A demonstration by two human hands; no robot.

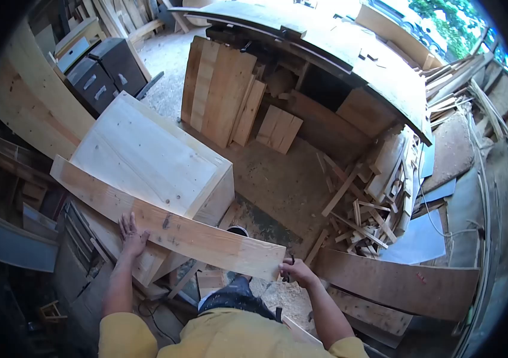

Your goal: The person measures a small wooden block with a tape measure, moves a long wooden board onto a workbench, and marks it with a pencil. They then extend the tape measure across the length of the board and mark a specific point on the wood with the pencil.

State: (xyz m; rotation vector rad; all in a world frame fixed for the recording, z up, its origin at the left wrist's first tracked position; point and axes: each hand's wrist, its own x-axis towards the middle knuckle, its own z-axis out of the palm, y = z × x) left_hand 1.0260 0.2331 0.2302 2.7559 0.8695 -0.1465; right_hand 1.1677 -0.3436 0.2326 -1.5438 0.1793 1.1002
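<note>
A long wooden board [176, 230] lies slantwise in front of me, its left part beside a pale wooden box [152, 155]. My left hand [133, 234] rests on the board's near edge, left of its middle, with the fingers spread. At the board's right end, my right hand [297, 271] is closed round something dark and small that I cannot make out, close against the board's corner. Dark marks show on the board's face between the two hands.
A large workbench [325, 42] stands ahead, with wood panels [218, 89] leaning against it. Scrap wood [367, 209] is heaped at the right, near a brown curved panel [397, 280]. Dark drawers [96, 80] stand at the upper left. Sawdust [284, 298] covers the floor near my legs.
</note>
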